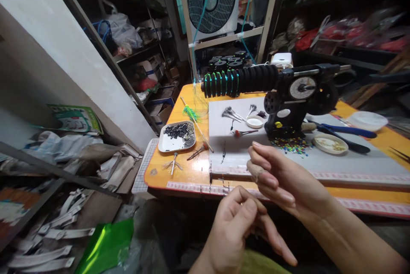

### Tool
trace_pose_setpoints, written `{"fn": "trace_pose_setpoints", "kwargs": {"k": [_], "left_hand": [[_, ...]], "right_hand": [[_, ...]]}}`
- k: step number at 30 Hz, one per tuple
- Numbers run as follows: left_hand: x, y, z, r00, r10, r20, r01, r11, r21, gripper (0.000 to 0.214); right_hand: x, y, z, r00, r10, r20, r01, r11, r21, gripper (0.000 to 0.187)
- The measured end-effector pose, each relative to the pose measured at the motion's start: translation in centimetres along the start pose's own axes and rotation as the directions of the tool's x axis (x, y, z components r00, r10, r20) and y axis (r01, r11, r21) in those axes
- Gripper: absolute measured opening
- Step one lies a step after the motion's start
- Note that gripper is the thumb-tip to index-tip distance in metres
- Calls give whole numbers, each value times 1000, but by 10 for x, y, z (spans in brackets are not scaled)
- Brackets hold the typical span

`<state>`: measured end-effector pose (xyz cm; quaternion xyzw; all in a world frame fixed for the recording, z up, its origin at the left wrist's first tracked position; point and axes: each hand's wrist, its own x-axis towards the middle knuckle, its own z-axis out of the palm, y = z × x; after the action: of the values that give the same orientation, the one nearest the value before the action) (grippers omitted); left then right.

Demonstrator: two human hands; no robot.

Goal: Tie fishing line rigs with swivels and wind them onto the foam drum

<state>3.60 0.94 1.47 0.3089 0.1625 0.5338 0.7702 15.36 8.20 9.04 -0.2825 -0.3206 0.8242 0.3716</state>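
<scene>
In front of the table's near edge, my left hand [235, 222] is closed, thumb pressed against the bent index finger. A tiny gold glint shows at that pinch, too small to name. Just above and to the right is my right hand [277, 176], its fingers curled and the upper fingertips close together; whatever they may hold is too fine to make out. Behind the hands, small dark rigs with a swivel [224, 154] lie on the grey board [237, 158]. Colourful beads [291, 146] are scattered beside the black winding machine [285, 114], which carries a row of spools [240, 80].
A white tray [162, 145] of small black parts stands left on the orange table [156, 171]. Blue-handled pliers [349, 131] and a shallow dish [329, 151] lie right. A box fan [211, 1] stands behind. Bags and boxes fill the shelves around.
</scene>
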Motion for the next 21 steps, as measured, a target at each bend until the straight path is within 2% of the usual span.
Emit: {"fn": "trace_pose_setpoints", "kwargs": {"k": [6,10,13,18,21], "left_hand": [[-5,-7,-7,995,-68,-67,66,997,-34,35],[-15,-10,-16,995,-64,-79,61,997,-44,29],[-23,-13,-24,996,-46,-74,41,996,-75,27],[-36,-23,-36,1000,-17,-20,15,992,-122,23],[-47,-34,-41,998,26,-64,-33,994,-108,20]], "right_hand": [[-5,8,-11,999,-36,-10,33,977,-209,40],[-15,19,-19,998,-52,20,56,896,-440,31],[-21,26,-22,996,-59,61,83,833,-547,21],[-25,37,-27,996,-78,38,86,840,-535,26],[-25,47,-32,997,-81,8,75,877,-474,29]]}}
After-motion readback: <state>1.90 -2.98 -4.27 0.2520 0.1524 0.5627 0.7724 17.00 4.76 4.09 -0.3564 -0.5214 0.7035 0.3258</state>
